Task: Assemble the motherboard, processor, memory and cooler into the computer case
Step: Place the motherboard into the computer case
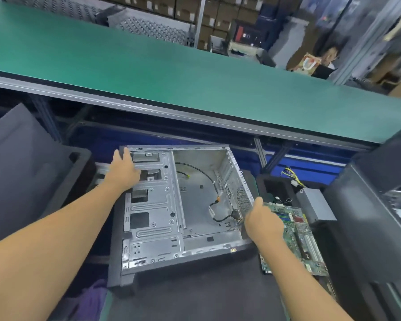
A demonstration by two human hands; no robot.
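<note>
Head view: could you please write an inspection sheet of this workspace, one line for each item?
Surface: dark mat below a green bench.
Job's things: computer case open, no board inside; motherboard right of it; no cooler seen.
Clutter: purple cloth at lower left.
Hands: left hand lies on the case's far left corner; right hand grips its right wall.
Cables: black cables loose inside the case; yellow and black wires by a grey power supply.
Surroundings: cardboard boxes on shelves; a person far right.
</note>
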